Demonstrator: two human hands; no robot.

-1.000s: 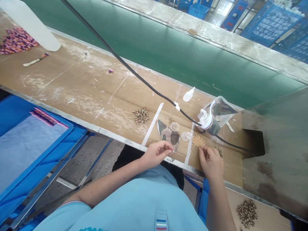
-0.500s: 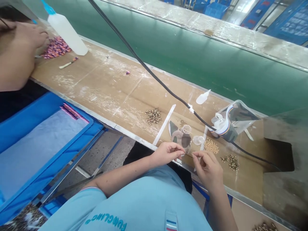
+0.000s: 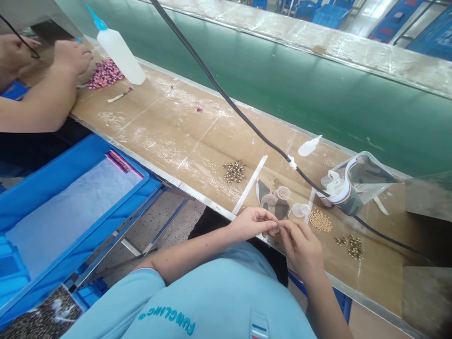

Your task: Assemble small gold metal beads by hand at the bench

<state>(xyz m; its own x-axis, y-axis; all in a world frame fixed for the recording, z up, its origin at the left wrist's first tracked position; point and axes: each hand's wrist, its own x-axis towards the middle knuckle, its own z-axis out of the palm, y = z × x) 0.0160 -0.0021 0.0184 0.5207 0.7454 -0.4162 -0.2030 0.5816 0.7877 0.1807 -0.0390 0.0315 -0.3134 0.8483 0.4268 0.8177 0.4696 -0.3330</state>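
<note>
My left hand (image 3: 254, 223) and my right hand (image 3: 299, 240) meet fingertip to fingertip at the table's front edge. Each is closed in a pinch, and whatever lies between the fingers is too small to name. Just behind them lies a camouflage cloth piece (image 3: 269, 201) with a small round clear cup (image 3: 282, 193) on it. A clear round lid (image 3: 300, 210) sits beside it. To the right are a pile of tan beads (image 3: 320, 221) and a pile of brass-coloured metal bits (image 3: 355, 247). Another metal pile (image 3: 234, 172) lies left of the white tape strip (image 3: 250, 185).
A black cable (image 3: 226, 96) hangs across the table. A camouflage pouch (image 3: 348, 195) stands at right, a small white bottle (image 3: 310, 146) behind. At far left are a large bottle (image 3: 122, 55), pink-and-purple pieces (image 3: 106, 74), a person's arm (image 3: 52, 94) and a blue bin (image 3: 45, 181).
My right hand has moved left, so its fingertips now meet those of my left hand. The view has shifted slightly, and the other person's hands have moved apart into view.
</note>
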